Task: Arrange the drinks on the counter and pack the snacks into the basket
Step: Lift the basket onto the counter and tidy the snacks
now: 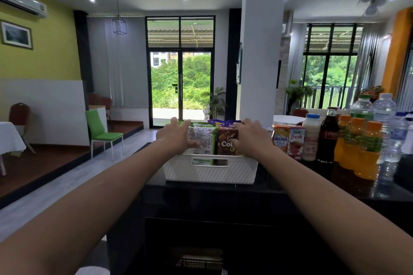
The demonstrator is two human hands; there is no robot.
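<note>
A white plastic basket (210,172) stands on the black counter (312,183), filled with upright snack packs. My left hand (176,135) grips a green-and-white snack pack (204,140) at the basket's left side. My right hand (250,138) rests on the brown Collon box (226,144) beside it. Purple snack bags (220,122) stick up behind. To the right the drinks stand in a row: two juice cartons (288,143), a white milk bottle (311,138), a cola bottle (328,138), orange juice bottles (357,147) and water bottles (384,118).
The counter's left end drops off just left of the basket. Beyond it are a grey floor, a green chair (101,131), a white pillar (259,51) and glass doors. A dark cabinet front lies below the counter.
</note>
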